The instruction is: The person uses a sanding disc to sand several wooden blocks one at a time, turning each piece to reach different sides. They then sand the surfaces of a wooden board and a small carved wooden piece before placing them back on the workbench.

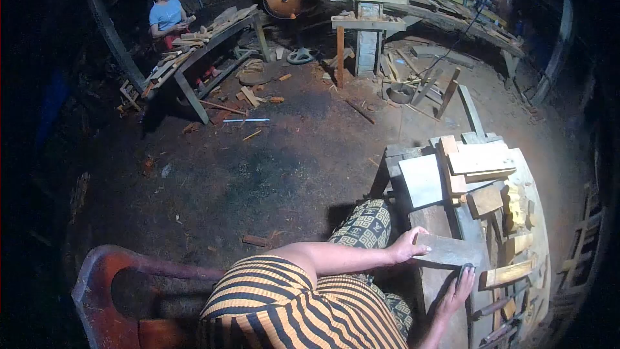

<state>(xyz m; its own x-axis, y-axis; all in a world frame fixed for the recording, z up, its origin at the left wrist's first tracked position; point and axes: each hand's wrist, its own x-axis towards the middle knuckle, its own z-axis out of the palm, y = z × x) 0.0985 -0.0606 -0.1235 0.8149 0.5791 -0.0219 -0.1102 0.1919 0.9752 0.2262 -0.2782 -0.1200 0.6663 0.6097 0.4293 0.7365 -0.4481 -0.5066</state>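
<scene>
My left hand (408,246) is closed on the left end of a flat, grey-brown wooden board (447,251), with the thumb on its top. The board lies level over the workbench at my right side. At the board's near right corner is my right hand (457,291), its fingers pressed together around a small dark piece (466,269) that I cannot make out. Just right of that hand rests a pale wood block (508,274) among other offcuts.
A white sheet (422,179) and stacked pale boards (481,158) cover the far part of the bench. Left of me stands a reddish wooden chair (106,271). Wood scraps litter the floor. Two people sit at far benches, one at the left (166,14).
</scene>
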